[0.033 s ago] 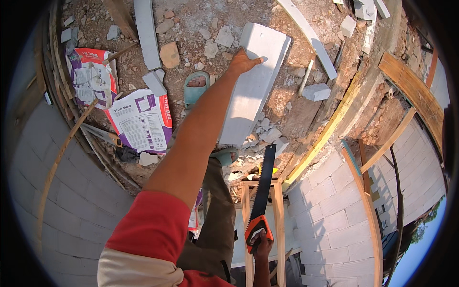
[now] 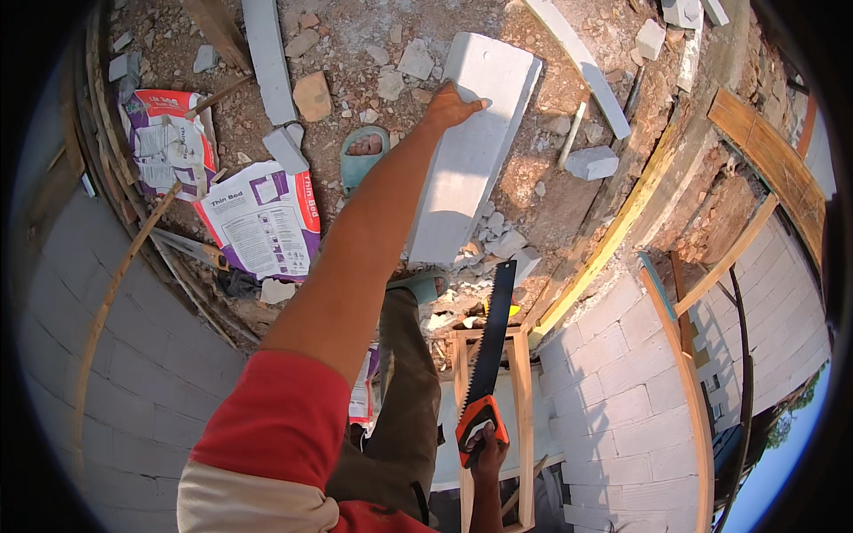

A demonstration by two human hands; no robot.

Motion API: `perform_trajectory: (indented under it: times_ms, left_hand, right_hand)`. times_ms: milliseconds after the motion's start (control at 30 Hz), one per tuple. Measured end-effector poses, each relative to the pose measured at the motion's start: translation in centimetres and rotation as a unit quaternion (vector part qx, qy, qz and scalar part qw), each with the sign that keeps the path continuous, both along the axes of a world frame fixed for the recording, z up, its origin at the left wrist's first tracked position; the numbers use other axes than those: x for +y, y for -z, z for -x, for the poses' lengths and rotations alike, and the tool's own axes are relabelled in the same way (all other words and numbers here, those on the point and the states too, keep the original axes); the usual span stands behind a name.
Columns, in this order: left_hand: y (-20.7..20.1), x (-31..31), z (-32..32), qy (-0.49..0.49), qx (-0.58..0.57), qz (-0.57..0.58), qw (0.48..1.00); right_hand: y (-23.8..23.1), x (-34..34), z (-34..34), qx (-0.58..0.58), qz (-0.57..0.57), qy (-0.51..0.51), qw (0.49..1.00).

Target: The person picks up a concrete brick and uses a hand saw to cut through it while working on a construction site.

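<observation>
A long light-grey aerated concrete block (image 2: 475, 133) is in front of me, above the rubble. My left hand (image 2: 451, 108) is closed on its far left edge, thumb lying over the top face and the other fingers hidden. Whether the block's underside touches the ground cannot be seen. Lower down, my right hand (image 2: 488, 451) is wrapped round the orange-and-black handle of a handsaw (image 2: 493, 342). The saw's dark toothed blade points away from me, its tip just short of the block's near end, apart from it in the picture.
Broken block pieces (image 2: 591, 163) and stones cover the dirt. Printed bags (image 2: 258, 222) lie left, near a second saw (image 2: 209, 253). A wooden frame (image 2: 522, 382) stands beneath my right hand. Block walls (image 2: 613, 400) rise on both sides; a yellow beam (image 2: 613, 235) runs at right.
The view has shifted slightly, so the ground and block sit a little higher in the picture. Both hands keep the same hold.
</observation>
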State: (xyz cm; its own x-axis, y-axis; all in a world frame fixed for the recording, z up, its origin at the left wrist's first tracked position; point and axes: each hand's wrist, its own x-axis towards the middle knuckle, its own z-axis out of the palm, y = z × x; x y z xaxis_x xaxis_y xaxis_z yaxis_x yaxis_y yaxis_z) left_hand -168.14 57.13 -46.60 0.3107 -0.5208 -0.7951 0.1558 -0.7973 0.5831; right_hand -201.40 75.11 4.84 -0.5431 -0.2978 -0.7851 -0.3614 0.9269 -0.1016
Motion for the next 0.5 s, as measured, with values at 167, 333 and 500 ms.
perform_trajectory:
  times_ms: [167,333,500]
  left_hand:
    - [5.8,2.5,0.6,0.036,-0.017,0.002,0.999]
    - [1.1,1.1,-0.1,0.105,0.04,-0.002,0.994]
    - [1.4,6.0,2.5,0.05,0.038,0.01,0.998]
  right_hand:
    - [0.7,1.4,-0.5,0.009,-0.016,0.006,1.0]
    - [1.6,3.6,1.0,-0.023,-0.029,-0.014,0.999]
    - [4.6,5.1,3.1,-0.074,-0.036,-0.007,0.997]
